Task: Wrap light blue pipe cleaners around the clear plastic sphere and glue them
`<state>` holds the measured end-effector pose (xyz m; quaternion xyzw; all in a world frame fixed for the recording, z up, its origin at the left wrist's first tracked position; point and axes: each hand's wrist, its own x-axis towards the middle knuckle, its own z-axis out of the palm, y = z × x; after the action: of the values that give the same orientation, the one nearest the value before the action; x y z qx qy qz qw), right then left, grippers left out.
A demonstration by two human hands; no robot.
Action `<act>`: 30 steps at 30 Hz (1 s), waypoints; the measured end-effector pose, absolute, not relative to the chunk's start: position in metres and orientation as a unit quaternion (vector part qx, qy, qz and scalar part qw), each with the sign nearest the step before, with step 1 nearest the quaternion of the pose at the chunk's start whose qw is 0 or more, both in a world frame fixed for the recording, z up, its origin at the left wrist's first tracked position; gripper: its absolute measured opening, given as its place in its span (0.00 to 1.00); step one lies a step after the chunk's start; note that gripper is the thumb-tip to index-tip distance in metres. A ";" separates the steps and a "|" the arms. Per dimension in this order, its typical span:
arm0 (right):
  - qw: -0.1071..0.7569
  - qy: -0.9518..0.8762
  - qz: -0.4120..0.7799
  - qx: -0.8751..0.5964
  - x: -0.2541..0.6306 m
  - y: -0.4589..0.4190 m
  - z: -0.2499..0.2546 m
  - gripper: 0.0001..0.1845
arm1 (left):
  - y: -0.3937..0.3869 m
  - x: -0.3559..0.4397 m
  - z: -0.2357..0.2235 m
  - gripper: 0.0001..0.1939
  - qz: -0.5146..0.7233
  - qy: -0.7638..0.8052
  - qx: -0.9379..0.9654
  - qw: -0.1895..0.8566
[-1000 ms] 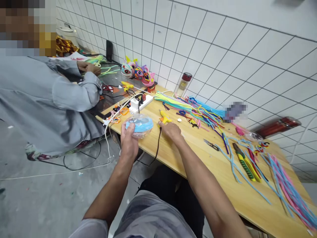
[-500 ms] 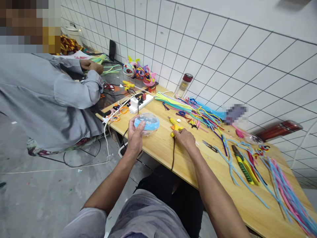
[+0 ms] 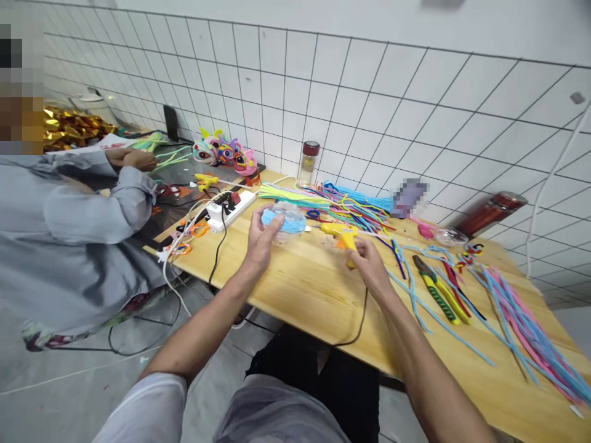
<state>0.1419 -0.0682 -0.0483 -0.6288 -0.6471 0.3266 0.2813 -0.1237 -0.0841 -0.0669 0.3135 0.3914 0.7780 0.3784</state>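
Note:
My left hand [image 3: 261, 237] grips a clear plastic dome wrapped with light blue pipe cleaner [image 3: 285, 220], held just above the wooden table [image 3: 305, 286]. To its right, my right hand [image 3: 369, 264] is closed round the handle of a yellow glue gun [image 3: 342, 234], whose nozzle points left toward the dome. The gun's black cord [image 3: 360, 320] hangs over the table's front edge. Dome and nozzle are a short gap apart.
Piles of coloured pipe cleaners [image 3: 351, 206] lie behind and to the right, with yellow-handled pliers [image 3: 436, 289] and a glass bottle [image 3: 308, 163]. A white power strip [image 3: 228, 209] sits left. Another person in a grey sleeve [image 3: 87, 209] works at the far left beside colourful masks [image 3: 226, 154].
Both my hands have shifted right along the table with the dome and the glue gun. My right hand has closed round the gun, lifting it, and the view has swung right.

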 end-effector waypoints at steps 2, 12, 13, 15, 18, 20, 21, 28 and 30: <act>0.340 -0.634 0.384 -0.579 0.173 -0.076 -0.046 0.19 | -0.060 -0.107 -0.064 0.39 0.743 0.400 0.344 0.411; 0.488 -0.522 0.520 -0.468 0.232 -0.074 -0.095 0.17 | 0.007 -0.044 -0.096 0.40 0.625 0.440 0.437 0.475; 0.499 -0.510 0.528 -0.461 0.235 -0.077 -0.103 0.16 | 0.004 -0.044 -0.102 0.40 0.622 0.445 0.445 0.467; 0.505 -0.487 0.552 -0.452 0.240 -0.085 -0.117 0.15 | -0.004 -0.046 -0.113 0.40 0.604 0.463 0.451 0.466; 0.494 -0.456 0.584 -0.454 0.244 -0.096 -0.127 0.15 | -0.017 -0.049 -0.122 0.39 0.582 0.489 0.454 0.465; 0.475 -0.450 0.606 -0.453 0.244 -0.099 -0.127 0.14 | -0.022 -0.050 -0.124 0.39 0.579 0.498 0.462 0.452; 0.467 -0.449 0.613 -0.452 0.244 -0.100 -0.127 0.13 | -0.024 -0.050 -0.125 0.39 0.579 0.498 0.467 0.446; 0.448 -0.497 0.573 -0.473 0.243 -0.097 -0.118 0.10 | -0.023 -0.049 -0.124 0.38 0.577 0.477 0.484 0.453; 0.451 -0.512 0.557 -0.474 0.238 -0.095 -0.114 0.12 | -0.019 -0.047 -0.125 0.37 0.584 0.465 0.489 0.452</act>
<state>0.2385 -0.0951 -0.1142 -0.4737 -0.5121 0.5567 0.4512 -0.0475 -0.0189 -0.1248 0.4888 0.4646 0.5841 0.4518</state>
